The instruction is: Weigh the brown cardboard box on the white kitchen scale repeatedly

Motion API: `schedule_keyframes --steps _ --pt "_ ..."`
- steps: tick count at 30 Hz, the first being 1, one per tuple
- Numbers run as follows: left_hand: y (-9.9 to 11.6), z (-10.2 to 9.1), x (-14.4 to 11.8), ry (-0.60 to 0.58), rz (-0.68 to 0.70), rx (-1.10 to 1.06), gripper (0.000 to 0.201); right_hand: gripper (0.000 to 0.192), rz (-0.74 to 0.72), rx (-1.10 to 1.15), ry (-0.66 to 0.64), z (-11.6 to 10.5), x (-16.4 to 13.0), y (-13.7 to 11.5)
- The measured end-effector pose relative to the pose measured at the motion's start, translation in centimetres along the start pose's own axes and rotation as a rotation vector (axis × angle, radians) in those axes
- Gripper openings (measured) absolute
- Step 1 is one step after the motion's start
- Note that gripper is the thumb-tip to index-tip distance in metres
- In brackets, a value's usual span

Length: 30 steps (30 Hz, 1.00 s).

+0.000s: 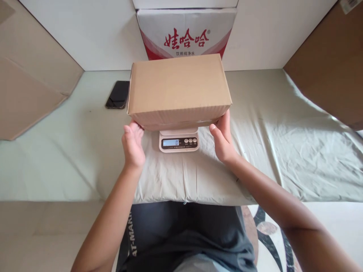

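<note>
A brown cardboard box (pixel 180 87) is held between my two hands over a white digital scale (pixel 179 148). The scale's display reads 0, and the box hides most of its platform. My left hand (pixel 134 145) supports the box's lower left corner, fingers reaching under it and the thumb free in front. At the lower right corner, my right hand (pixel 223 139) grips with its fingers behind and below the box and its thumb near the front face. Whether the box's underside touches the platform is hard to see.
A black phone (pixel 117 95) lies left of the box on the pale green cloth (pixel 255 124). Behind stands a white and red carton (pixel 187 28) against a white wall. Large cardboard pieces flank both sides, one at left (pixel 31 75) and one at right (pixel 329 64).
</note>
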<state>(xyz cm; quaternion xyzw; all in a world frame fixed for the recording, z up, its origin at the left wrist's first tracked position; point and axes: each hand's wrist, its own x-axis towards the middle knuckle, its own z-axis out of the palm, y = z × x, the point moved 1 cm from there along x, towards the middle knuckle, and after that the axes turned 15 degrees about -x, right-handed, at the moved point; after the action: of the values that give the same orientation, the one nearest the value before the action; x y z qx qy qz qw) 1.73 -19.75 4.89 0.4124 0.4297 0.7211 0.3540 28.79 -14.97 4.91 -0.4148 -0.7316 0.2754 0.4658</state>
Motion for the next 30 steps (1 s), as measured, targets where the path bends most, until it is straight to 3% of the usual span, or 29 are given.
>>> schedule_keyframes --steps 30 --pt "-0.66 -0.30 0.21 0.007 -0.036 0.045 0.090 0.101 0.084 0.052 -0.049 0.94 -0.51 0.56"
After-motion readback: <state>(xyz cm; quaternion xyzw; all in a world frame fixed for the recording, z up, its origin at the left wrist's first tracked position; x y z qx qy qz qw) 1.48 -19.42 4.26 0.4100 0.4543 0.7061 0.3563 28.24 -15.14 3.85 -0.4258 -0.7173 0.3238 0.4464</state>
